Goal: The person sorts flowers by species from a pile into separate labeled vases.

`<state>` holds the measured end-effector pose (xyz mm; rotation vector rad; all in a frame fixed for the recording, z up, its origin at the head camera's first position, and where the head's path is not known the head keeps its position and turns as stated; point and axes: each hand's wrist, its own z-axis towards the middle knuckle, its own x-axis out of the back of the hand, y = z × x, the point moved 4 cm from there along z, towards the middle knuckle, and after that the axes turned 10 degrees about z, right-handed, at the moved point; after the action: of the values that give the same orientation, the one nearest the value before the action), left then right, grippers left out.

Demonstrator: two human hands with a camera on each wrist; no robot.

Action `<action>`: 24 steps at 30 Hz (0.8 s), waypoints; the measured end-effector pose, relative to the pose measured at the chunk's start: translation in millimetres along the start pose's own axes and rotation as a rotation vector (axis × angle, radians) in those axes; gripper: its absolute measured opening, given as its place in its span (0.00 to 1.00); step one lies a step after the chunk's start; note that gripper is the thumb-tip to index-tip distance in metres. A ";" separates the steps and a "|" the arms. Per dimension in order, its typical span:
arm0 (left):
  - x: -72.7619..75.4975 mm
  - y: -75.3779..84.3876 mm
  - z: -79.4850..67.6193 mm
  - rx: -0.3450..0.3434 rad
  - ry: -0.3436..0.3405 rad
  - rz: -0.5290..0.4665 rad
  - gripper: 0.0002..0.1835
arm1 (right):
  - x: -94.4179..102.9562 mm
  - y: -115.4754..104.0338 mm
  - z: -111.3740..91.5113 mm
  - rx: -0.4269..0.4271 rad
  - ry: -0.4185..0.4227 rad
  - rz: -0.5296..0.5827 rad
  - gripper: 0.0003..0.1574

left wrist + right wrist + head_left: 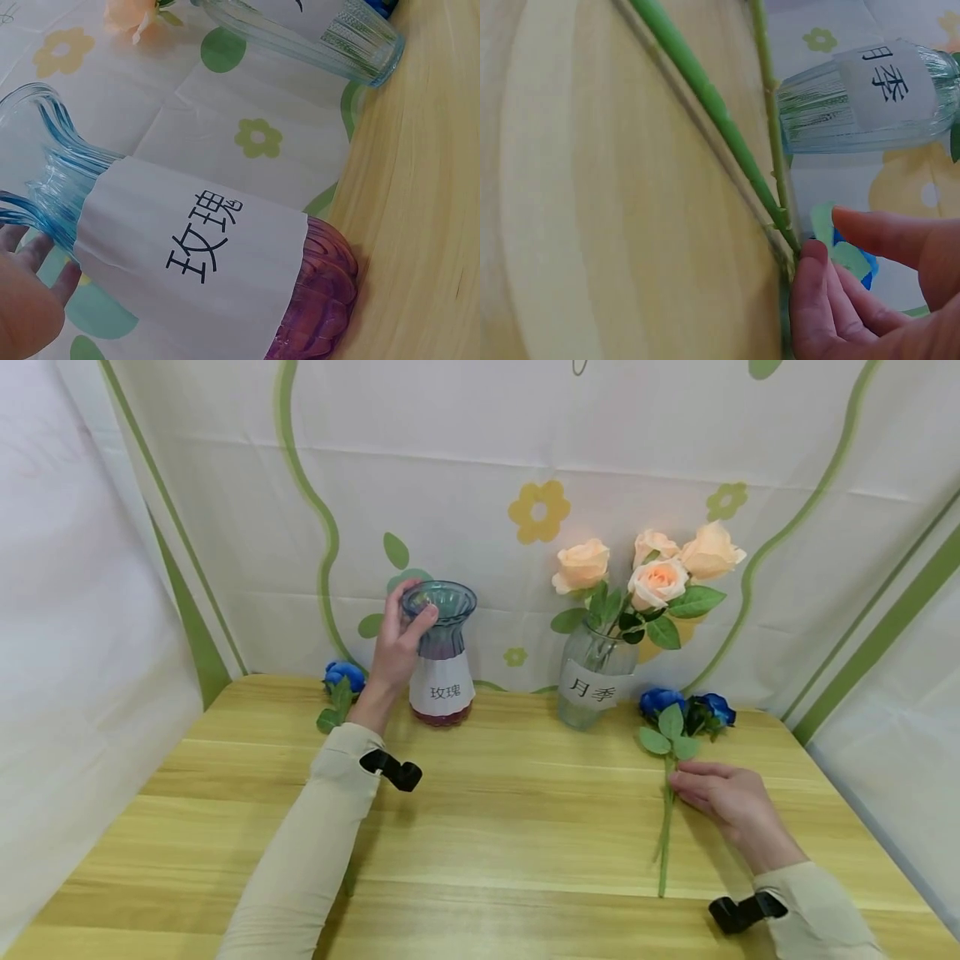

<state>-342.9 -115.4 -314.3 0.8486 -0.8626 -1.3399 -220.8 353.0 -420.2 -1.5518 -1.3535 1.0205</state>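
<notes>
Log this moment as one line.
left hand: holds blue-and-purple glass vase near top | right hand: at slender green flower stem, grip unclear | clear glass vase: holds peach roses

Soft, fairly even light fills the head view, leaving a pale sheen on the surface [510, 843] between the left grip [405, 639] and the right grip [723, 802]. Shadows are faint, blurring off beside both grips (no hard edges). The left wrist view is dimmer and greyer, with thin highlights on the glass vase [187, 251] by the grip. In the right wrist view, wood grain near the green stem [712, 105] beside the grip looks smeared.
</notes>
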 end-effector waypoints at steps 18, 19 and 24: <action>-0.5 1.1 -1.0 0.016 0.010 0.002 0.38 | 0.6 7.1 3.7 0.008 0.123 -0.165 0.41; -0.4 0.7 -0.6 0.015 0.010 0.003 0.39 | 0.6 6.9 3.8 0.008 0.126 -0.173 0.43; -0.4 -0.2 -0.5 0.023 0.010 0.016 0.39 | 0.0 5.4 5.2 0.010 0.139 -0.235 0.45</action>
<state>-342.5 -115.0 -314.7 0.8640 -0.8766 -1.3128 -223.8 352.9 -427.0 -1.3909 -1.3921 0.7603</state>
